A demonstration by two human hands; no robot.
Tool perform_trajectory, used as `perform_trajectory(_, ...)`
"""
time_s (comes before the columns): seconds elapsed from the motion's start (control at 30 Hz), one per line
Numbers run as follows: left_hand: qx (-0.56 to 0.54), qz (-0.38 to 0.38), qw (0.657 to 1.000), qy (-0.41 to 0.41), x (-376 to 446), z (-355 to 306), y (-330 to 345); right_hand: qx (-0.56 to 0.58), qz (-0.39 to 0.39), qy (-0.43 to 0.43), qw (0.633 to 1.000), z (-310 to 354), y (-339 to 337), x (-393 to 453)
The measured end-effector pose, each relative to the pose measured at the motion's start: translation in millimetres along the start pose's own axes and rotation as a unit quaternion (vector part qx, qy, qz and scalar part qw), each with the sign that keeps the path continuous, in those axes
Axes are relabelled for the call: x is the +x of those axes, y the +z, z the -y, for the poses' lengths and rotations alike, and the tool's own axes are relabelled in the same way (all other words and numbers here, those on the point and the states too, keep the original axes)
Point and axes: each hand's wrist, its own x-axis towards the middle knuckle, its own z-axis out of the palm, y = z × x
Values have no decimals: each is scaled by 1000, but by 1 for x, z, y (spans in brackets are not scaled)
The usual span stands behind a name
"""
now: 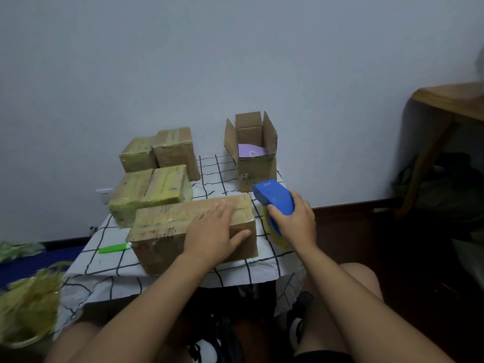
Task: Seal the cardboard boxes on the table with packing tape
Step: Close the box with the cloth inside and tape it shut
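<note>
A closed cardboard box point(162, 231) wrapped in clear tape lies at the near edge of the small table point(217, 273). My left hand point(214, 231) rests flat on its right end, thumb down the front face. My right hand point(294, 222) grips a blue tape dispenser point(273, 196) with a yellowish tape roll point(272, 229), just right of that box. Behind stand several taped boxes: a wide one point(149, 193), a small one point(137, 154) and a taller one point(175, 150). An open box point(251, 153) with its flaps up holds a purple card point(250, 150).
A green pen-like tool point(114, 248) lies on the checked tablecloth left of the near box. A pile of crumpled yellowish tape point(28, 305) sits on the floor at lower left. A wooden table point(445, 113) stands at the right. My knees are below the table.
</note>
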Motion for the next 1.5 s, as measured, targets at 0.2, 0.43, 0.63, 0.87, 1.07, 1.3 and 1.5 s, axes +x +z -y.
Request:
perform_trajectory(0.2, 50, 43, 996, -61, -9, 5, -7, 15, 2, 14, 1000, 3, -2, -1)
perform_trajectory(0.43, 19, 35, 997, -61, -18, 20, -12, 90, -88, 5, 992, 54, -21, 9)
perform_trajectory(0.63, 28, 21, 998, -57, -24, 28, -10, 209, -74, -53, 974, 118, -22, 5)
perform_trajectory(0.87, 6, 34, 990, -139, -41, 76, -13, 168, 25, -115, 979, 137, 13, -24)
perform_trajectory(1.07, -63, 13, 971, -231, -61, 108, -14, 138, 31, -133, 981, 142, 15, -25)
perform_trajectory(1.3, -177, -31, 955, -236, -64, 127, -10, 142, 33, -127, 981, 147, 16, -29)
perform_trajectory(1.5, -164, -120, 943, -262, -72, 113, -3, 165, 8, -119, 979, 147, 12, -21)
